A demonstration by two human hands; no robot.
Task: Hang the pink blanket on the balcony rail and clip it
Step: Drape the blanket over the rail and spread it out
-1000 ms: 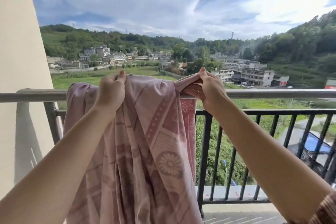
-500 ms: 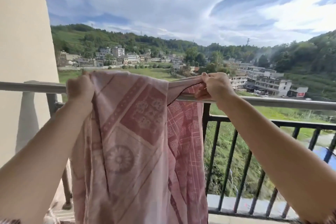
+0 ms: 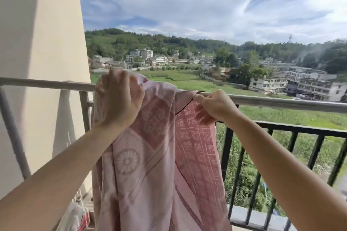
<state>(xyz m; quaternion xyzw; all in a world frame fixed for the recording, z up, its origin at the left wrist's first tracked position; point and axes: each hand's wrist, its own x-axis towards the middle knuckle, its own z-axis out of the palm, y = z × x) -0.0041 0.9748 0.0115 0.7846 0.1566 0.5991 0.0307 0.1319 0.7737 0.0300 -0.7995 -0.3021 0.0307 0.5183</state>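
Note:
The pink blanket [image 3: 155, 165], woven with flower and grid patterns, hangs over the silver balcony rail [image 3: 281, 102] and falls down on my side. My left hand [image 3: 119, 97] grips its bunched top edge at the rail, near the wall. My right hand [image 3: 216, 107] pinches the blanket's right edge just below the rail, fingers closed on the cloth. A thin dark curved line shows at that edge by my fingertips; I cannot tell what it is. No clip is clearly visible.
A cream wall [image 3: 41, 62] closes the balcony on the left. Black vertical bars [image 3: 236, 165] run under the rail to the right. A white and red bag [image 3: 75, 217] lies on the floor at the lower left. Fields and houses lie beyond.
My view has swung left and closer. My left hand has shifted right along the top edge, and my right hand has dropped slightly, now pinching the edge below the rail.

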